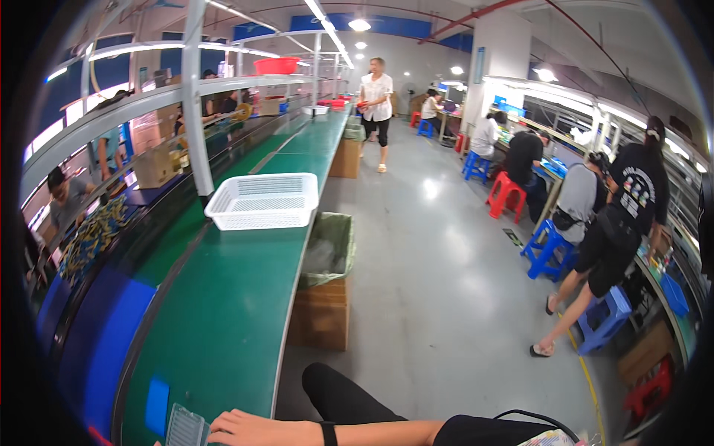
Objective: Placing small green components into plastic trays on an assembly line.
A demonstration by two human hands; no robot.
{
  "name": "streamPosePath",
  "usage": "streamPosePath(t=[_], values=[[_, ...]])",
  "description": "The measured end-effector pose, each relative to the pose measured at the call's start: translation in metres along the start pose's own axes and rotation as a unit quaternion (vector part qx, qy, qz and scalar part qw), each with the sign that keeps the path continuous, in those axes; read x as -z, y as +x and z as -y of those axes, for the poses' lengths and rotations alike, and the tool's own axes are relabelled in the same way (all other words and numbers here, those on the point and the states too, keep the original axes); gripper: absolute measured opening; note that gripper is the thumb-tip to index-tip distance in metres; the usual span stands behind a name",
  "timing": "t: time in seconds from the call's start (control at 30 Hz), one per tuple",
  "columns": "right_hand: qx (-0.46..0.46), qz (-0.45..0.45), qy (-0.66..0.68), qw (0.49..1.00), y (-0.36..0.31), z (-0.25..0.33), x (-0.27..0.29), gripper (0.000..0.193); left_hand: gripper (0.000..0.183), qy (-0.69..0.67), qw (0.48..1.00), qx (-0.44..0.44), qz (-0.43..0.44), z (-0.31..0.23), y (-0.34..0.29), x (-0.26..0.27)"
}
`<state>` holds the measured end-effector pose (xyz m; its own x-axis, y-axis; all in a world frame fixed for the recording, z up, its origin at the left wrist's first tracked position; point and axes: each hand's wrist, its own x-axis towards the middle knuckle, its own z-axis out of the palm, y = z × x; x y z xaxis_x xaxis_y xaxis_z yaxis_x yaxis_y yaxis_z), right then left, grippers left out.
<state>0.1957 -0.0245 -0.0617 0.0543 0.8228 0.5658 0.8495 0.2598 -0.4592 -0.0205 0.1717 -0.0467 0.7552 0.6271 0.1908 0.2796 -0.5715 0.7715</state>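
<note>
My right hand (249,428) comes in along the lower edge, with a black band round its wrist. Its fingers close over the edge of a clear plastic tray (186,427) with ridged compartments, and the lower part of that grip is cut off by the picture's edge. Beside the tray a small blue flat piece (157,405) lies on the green worktop (223,297). My left hand does not show. Farther along the worktop stands a white perforated plastic basket (262,215).
A metal shelf post (197,104) rises beside the basket. Next to the worktop a lined bin (327,249) stands above a cardboard box (321,316). One person (377,97) stands in the aisle; another (636,201) stands at the right-hand benches, near blue stools (547,251).
</note>
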Motion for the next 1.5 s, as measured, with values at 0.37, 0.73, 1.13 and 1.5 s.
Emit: streamPosePath(t=[0.37,0.73,1.13,1.5], values=[[0.088,0.092,-0.060,0.990,0.020,-0.013,0.023,0.069,0.081,-0.008,0.999,0.018,-0.042,-0.015,-0.001,0.002],[0.005,0.295,-0.108,0.949,0.051,-0.032,0.087,0.067,0.089,-0.035,0.993,0.037,-0.103,-0.010,-0.006,-0.013],[-0.171,0.290,-0.142,0.931,0.074,-0.125,0.133,0.076,0.082,-0.006,0.997,-0.049,-0.060,-0.033,-0.012,-0.040],[0.096,0.286,0.009,0.953,0.088,-0.040,0.040,0.089,0.097,0.008,0.998,-0.029,-0.047,-0.025,-0.017,-0.043]])
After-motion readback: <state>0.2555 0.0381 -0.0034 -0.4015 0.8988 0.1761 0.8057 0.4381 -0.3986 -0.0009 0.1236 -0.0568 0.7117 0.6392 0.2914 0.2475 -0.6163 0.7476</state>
